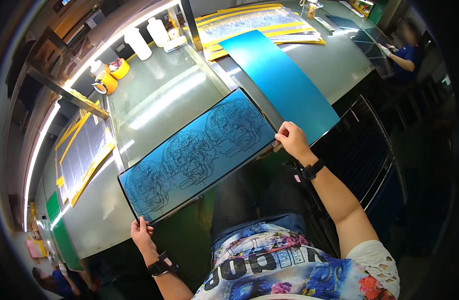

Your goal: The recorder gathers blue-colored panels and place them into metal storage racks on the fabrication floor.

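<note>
Between my two hands is a long blue panel [187, 156] printed with black circuit-like line patterns and edged in black. It lies tilted over the near edge of the workbench. My left hand [142, 233] pinches its lower left corner, and my right hand [292, 138] pinches its right corner. Beyond my right hand, a plain blue sheet [284, 82] rests on the bench, its near end close to the bench edge.
A glass-like work surface [164, 95] lies ahead, with white bottles [138, 44] and orange tape rolls [106, 82] behind. Yellow-edged sheets are stacked at the far side [259, 25] and left [84, 152]. A dark rack [364, 150] stands right. Co-workers sit far right and lower left.
</note>
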A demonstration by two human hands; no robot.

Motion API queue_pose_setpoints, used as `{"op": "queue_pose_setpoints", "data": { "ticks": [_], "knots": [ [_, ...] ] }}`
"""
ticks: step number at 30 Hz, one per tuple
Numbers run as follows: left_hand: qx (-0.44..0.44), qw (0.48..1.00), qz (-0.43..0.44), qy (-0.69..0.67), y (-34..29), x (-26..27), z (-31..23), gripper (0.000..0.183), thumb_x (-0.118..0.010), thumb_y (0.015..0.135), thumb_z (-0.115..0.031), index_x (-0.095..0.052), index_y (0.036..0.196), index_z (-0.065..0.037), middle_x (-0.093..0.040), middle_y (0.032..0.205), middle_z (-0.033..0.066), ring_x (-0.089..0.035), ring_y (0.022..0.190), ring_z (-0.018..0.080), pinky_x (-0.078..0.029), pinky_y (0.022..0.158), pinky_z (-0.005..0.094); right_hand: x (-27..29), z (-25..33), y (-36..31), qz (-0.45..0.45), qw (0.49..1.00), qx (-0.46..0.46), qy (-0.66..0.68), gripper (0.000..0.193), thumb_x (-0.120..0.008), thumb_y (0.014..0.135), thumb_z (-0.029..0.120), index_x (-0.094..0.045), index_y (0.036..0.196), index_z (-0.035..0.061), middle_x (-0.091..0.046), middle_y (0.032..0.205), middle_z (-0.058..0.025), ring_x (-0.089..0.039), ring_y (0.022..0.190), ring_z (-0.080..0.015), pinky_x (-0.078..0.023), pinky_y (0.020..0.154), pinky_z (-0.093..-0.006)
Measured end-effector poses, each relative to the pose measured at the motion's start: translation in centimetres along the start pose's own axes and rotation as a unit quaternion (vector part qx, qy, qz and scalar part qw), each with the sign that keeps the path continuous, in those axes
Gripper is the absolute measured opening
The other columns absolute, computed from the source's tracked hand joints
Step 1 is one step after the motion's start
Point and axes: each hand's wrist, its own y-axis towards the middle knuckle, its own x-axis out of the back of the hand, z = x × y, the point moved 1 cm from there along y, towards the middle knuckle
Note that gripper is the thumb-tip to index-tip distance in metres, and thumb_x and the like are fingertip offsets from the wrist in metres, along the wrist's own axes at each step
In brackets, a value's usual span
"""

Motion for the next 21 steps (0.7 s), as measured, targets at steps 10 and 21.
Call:
{"op": "queue_pose_setpoints", "data": {
  "ticks": [10,21],
  "knots": [
    [0.012,0.999,-0.027,-0.018,-0.16,-0.17,-0.08,0.012,-0.058,0.084,-0.015,-0.054,0.083,-0.004,-0.053,0.065,0.0004,-0.048,0.048,0.0055,-0.036,0.042,0.0157,-0.18,-0.69,0.45,0.017,0.998,-0.059,0.021,0.015,-0.062,0.071,0.012,-0.051,0.068,0.0037,-0.054,0.069,-0.0072,-0.054,0.064,-0.0218,-0.042,0.059,-0.0336],
    [0.023,0.999,-0.026,-0.035,-0.11,-0.13,0.17,0.011,-0.057,0.084,-0.014,-0.055,0.086,-0.004,-0.052,0.066,0.0005,-0.049,0.05,0.0059,-0.038,0.044,0.0157,-0.12,-0.4,0.34,0.006,1.0,-0.015,0.005,0.014,-0.062,0.07,0.011,-0.05,0.067,0.004,-0.053,0.068,-0.007,-0.052,0.063,-0.0227,-0.042,0.059,-0.0341]
  ]
}}
